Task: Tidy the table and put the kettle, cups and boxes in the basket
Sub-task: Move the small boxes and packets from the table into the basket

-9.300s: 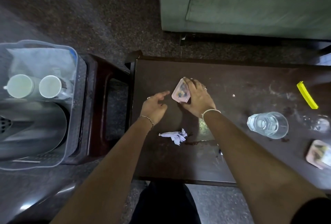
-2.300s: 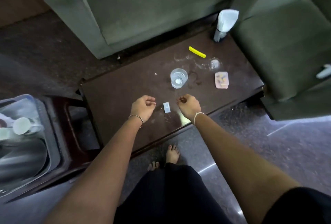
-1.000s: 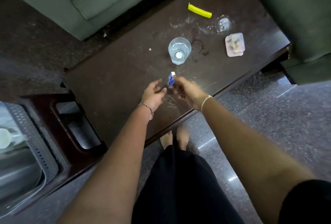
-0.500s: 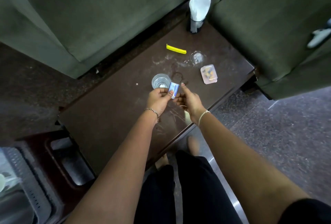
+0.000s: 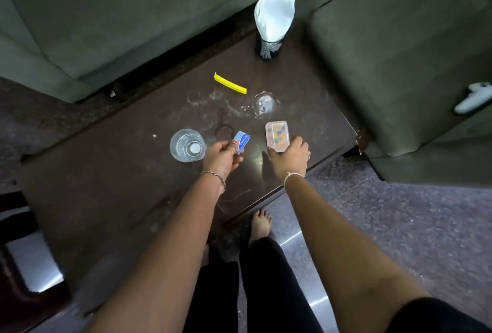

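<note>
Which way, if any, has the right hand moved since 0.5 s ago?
Yes. The right hand went rightward, away from the glass, and now grips the pink box at its near end.

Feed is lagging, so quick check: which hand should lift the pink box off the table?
Right. The right hand grips the pink box at its near end; the left hand holds the small blue box.

Dim, soft-focused view; glare on the table (image 5: 255, 157), edges bowed.
</note>
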The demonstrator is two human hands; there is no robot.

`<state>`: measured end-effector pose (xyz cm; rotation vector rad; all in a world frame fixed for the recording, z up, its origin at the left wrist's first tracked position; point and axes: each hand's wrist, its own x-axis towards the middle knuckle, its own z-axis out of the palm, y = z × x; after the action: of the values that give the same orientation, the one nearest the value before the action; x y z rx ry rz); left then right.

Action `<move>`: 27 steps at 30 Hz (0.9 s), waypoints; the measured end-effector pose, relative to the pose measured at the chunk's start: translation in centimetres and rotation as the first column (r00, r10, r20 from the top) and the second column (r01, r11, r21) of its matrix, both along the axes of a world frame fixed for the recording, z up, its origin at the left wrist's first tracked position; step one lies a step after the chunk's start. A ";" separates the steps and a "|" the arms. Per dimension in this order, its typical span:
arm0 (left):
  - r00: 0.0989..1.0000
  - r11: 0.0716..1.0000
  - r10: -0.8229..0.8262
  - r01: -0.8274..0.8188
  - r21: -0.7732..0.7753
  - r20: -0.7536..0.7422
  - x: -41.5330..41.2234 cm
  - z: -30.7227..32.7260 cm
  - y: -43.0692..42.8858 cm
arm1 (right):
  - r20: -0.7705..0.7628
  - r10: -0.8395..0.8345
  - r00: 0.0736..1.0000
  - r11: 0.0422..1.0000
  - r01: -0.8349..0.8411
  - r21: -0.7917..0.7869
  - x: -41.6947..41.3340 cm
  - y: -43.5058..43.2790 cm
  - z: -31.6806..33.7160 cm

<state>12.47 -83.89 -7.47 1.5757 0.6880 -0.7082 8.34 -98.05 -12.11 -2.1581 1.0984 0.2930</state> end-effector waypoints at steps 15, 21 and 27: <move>0.987 0.986 0.160 -0.160 0.051 0.010 0.8 -3.0 -1.1 | -0.092 0.308 0.947 0.948 -0.313 -0.049 3.9 -3.0 -2.8; 0.977 0.978 0.208 -0.209 0.018 0.053 0.1 -0.6 -0.3 | -0.007 0.200 0.980 0.978 -0.199 0.064 3.5 -2.8 -0.5; 0.954 0.959 0.282 -0.276 -0.065 0.098 -0.8 4.6 2.1 | 0.115 -0.087 0.990 0.950 0.048 0.308 3.0 -1.0 5.7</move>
<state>11.68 -81.80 -2.86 1.4227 0.7886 -0.4254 11.37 -99.02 -6.44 -1.8360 0.9830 0.2701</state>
